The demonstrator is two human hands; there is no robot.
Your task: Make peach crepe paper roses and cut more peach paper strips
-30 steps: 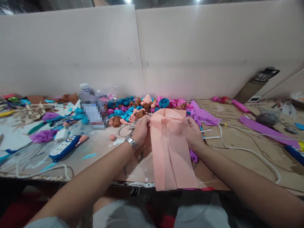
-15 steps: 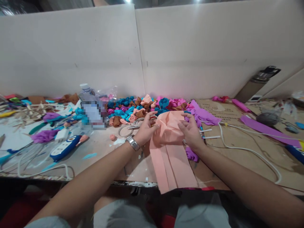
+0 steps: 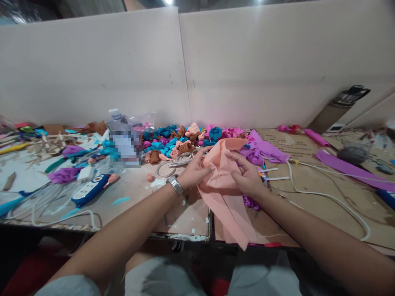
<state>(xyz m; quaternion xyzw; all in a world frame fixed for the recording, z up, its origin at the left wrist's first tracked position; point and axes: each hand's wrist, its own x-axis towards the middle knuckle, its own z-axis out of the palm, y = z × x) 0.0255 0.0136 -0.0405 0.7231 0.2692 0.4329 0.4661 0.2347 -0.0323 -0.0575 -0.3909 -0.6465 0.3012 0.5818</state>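
Holds a thin, matte peach sheet (image 3: 222, 181), bunched and creased, between left hand (image 3: 196, 169) and right hand (image 3: 247, 176), just right of and below frame center. Falls below in smooth, folded strips. Has crinkled, multicolored rosettes (image 3: 165, 144) close behind.

Scissors (image 3: 182, 162) and heaped coloured rosettes (image 3: 215, 133) suggest a craft workshop.

Table (image 3: 173, 218) with cardboard (image 3: 333, 185) and scissors (image 3: 180, 162)

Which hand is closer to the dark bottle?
Right. The right hand is in front of the dark bottle, to its left; the left hand is farther away, at the peach sheet's left edge.
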